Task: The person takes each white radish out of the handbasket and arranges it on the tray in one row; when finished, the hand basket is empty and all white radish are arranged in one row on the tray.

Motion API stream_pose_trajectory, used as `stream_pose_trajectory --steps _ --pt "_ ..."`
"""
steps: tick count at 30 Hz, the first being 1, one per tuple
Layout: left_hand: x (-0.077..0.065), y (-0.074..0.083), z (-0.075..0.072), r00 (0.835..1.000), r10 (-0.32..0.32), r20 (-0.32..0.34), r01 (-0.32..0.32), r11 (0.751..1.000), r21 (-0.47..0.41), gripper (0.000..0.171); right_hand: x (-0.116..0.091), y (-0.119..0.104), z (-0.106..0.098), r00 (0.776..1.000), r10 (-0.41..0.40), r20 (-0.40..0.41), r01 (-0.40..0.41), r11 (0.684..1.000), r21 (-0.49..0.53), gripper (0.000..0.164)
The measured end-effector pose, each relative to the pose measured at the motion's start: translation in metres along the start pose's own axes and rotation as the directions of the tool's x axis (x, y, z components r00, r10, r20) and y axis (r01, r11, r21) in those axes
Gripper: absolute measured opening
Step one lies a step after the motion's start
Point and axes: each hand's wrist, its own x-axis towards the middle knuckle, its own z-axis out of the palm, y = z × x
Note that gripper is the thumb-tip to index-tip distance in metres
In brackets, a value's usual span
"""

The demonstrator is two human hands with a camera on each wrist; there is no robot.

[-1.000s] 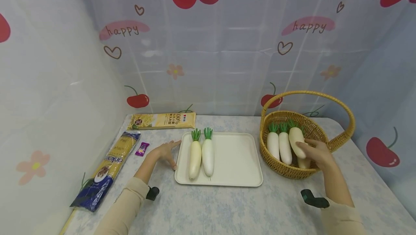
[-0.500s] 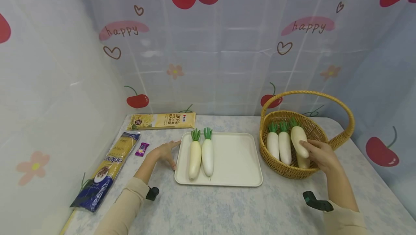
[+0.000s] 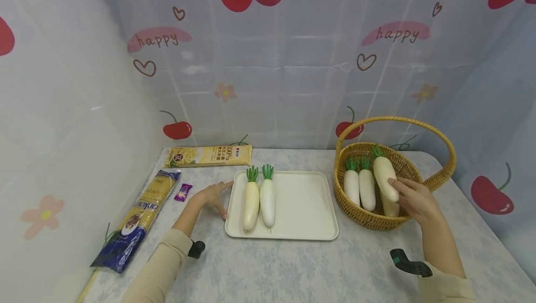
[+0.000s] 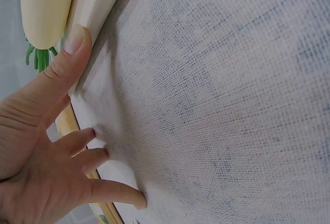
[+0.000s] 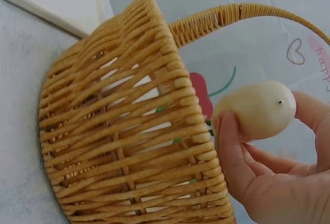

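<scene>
My right hand point(image 3: 416, 199) grips a cream white radish point(image 3: 385, 178) near its lower end, tilted above the wicker basket point(image 3: 364, 219). In the right wrist view the radish point(image 5: 258, 109) sits between thumb and fingers, over the basket rim. Two whiter radishes and a cream one point(image 3: 390, 208) lie inside the basket. My left hand point(image 3: 212, 198) spreads its fingers at the left edge of the white tray point(image 3: 305, 205). In the left wrist view its thumb point(image 4: 77, 41) touches the tray edge. On the tray lie a cream radish point(image 3: 251, 205) and a whiter radish point(image 3: 268, 203), side by side.
A yellow noodle packet point(image 3: 209, 155) lies at the back of the table. Along the left side lies a blue and gold pasta bag point(image 3: 136, 219), with a small purple wrapped candy point(image 3: 183, 192) beside it. The basket's tall handle point(image 3: 395, 119) arches over its opening.
My right hand has raised the cream radish slightly out of the basket and drawn a little to the right, uncovering more of the radish beneath. The left hand has not moved.
</scene>
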Motion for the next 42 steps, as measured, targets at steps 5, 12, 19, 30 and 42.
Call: stream_pose_trajectory --steps 5,12,19,30,42 --pt "0.0 0.0 0.0 1.0 0.004 0.002 -0.004 1.0 0.006 0.113 -0.006 -0.002 0.002 0.999 -0.009 0.039 0.003 0.99 0.14 0.088" --pt "-0.001 0.001 0.0 1.0 0.0 0.004 0.0 1.0 0.009 0.112 -0.012 -0.002 0.007 0.998 -0.038 0.05 0.029 0.985 0.172 0.085" --pt "0.0 0.0 0.0 1.0 -0.001 0.005 0.001 1.0 0.009 0.112 -0.016 -0.002 0.016 0.996 -0.083 0.026 0.079 0.988 0.129 0.083" --pt "-0.001 0.0 0.0 1.0 0.004 -0.004 -0.004 1.0 0.002 0.112 -0.026 -0.005 0.031 0.996 -0.085 0.006 0.084 0.992 0.095 0.084" --pt "-0.001 -0.001 0.001 1.0 0.016 -0.011 -0.016 1.0 0.008 0.111 -0.034 -0.004 0.042 0.995 -0.096 -0.002 0.096 0.993 0.065 0.081"
